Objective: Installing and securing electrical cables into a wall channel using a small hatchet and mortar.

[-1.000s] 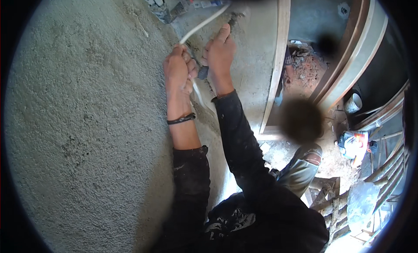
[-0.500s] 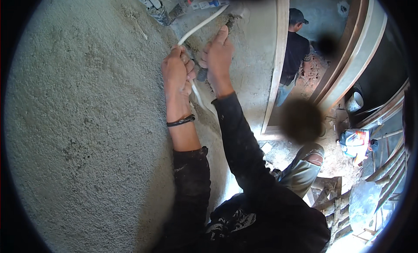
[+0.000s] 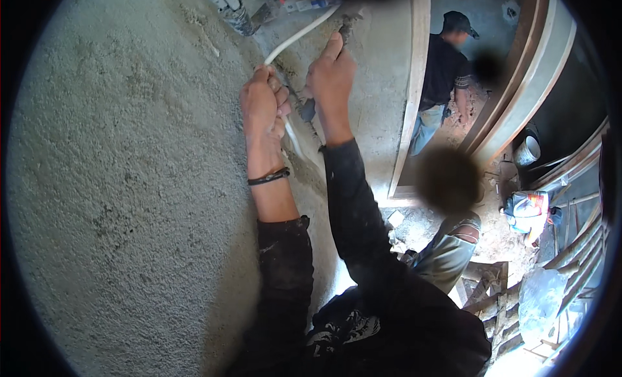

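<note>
My left hand (image 3: 261,101) is closed around a white cable (image 3: 297,38). Above the fist the cable curves up to the right; a short length shows below it, against the wall (image 3: 129,169). To its right, my right hand (image 3: 332,82) is clenched on a dark-handled tool (image 3: 308,110). The rounded butt of its handle sticks out below the fist, and a narrow dark part (image 3: 346,30) shows above it. What kind of tool it is, I cannot tell. Between the hands a rough groove (image 3: 299,95) runs down the plaster.
A bucket-like container (image 3: 238,19) and cluttered items stand at the top. On the right, a wooden door frame (image 3: 409,98) borders a room where a co-worker (image 3: 444,79) in a dark cap stands. A white bucket (image 3: 528,150), another person (image 3: 528,215) and bamboo poles (image 3: 570,267) lie beyond.
My right hand has shifted slightly right with the tool, baring more of its handle end and upper part. My left hand stays on the cable. The co-worker has moved a little right.
</note>
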Tool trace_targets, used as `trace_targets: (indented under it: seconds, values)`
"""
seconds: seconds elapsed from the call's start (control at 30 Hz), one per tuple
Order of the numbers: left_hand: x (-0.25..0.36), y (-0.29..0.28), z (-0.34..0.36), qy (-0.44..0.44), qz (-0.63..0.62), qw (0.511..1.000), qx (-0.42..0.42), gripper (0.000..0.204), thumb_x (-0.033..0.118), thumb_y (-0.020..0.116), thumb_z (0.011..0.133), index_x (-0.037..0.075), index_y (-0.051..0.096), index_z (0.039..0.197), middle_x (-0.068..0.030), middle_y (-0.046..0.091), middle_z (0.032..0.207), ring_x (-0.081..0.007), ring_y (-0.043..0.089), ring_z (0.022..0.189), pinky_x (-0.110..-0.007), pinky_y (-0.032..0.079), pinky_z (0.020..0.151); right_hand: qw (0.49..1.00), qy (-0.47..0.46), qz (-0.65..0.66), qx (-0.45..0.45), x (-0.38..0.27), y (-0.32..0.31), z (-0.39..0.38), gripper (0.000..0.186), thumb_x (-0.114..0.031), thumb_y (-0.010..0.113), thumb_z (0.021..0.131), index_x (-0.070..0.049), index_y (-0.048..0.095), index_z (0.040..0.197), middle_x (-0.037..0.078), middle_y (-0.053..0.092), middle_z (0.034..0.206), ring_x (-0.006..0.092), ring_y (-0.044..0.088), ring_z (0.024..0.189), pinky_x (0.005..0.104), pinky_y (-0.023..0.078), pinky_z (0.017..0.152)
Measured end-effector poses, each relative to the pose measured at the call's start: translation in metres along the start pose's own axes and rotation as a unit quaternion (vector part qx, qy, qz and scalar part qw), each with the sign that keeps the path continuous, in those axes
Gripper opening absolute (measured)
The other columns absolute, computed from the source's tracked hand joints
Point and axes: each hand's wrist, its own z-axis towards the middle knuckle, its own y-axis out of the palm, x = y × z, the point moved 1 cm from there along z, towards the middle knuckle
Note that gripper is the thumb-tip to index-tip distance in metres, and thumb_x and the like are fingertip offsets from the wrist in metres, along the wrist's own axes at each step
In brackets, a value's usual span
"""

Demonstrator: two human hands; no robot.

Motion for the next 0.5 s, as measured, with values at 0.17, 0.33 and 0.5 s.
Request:
trace_targets:
  seconds: [0.17,0.33,0.5]
  values:
    - [-0.005,0.018,0.004,-0.015,0.003,1.000,-0.001,0.019,0.022,0.045,0.103,0.009,0.052,0.091,0.0072,0.033,0.062,-0.0038,0.025,0.044,-0.023,0.019,0.037,0.910,-0.334,-0.095,0.227,0.012,-0.008,0.020,0.059,-0.042,0.038,0.106,0.000,0.049,0.067,0.004,0.048,0.050,0.0165,0.044,0.038,0.0342,0.037,0.038]
    - [-0.003,-0.002,0.002,0.008,0.003,1.000,0.001,0.019,0.022,0.045,0.103,0.009,0.052,0.090,0.0072,0.034,0.062,-0.0037,0.026,0.044,-0.022,0.019,0.037,0.978,-0.172,-0.058,0.098,0.004,-0.005,-0.001,0.058,-0.040,0.038,0.106,0.001,0.049,0.067,0.005,0.048,0.052,0.0172,0.045,0.039,0.0334,0.037,0.038]
    - [-0.004,0.009,0.004,0.002,-0.005,1.000,-0.009,0.019,0.023,0.045,0.103,0.009,0.051,0.091,0.0072,0.033,0.062,-0.0038,0.026,0.045,-0.022,0.019,0.038,0.989,-0.128,-0.075,0.008,0.005,-0.017,0.022,0.058,-0.040,0.037,0.106,0.000,0.048,0.066,0.005,0.047,0.052,0.0177,0.045,0.037,0.0328,0.037,0.035]
